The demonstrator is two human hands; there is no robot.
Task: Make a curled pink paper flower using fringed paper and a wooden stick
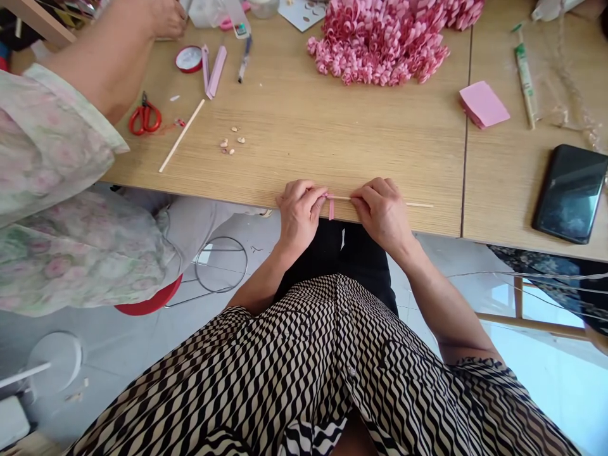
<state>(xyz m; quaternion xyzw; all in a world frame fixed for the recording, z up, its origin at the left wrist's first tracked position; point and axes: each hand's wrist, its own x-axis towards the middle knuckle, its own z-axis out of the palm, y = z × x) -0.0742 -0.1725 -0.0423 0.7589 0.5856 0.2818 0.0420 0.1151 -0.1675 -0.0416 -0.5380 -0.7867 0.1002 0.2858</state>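
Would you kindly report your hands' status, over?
Left hand pinching thin stick beside dangling pink strip. Right hand on same stick. Red-handled scissors apart, not obstructing.

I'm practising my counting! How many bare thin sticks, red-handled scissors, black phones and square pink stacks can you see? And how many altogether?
Bare thin sticks: 2 (one held, one lying)
Red-handled scissors: 1
Black phones: 1
Square pink stacks: 1
Total: 5
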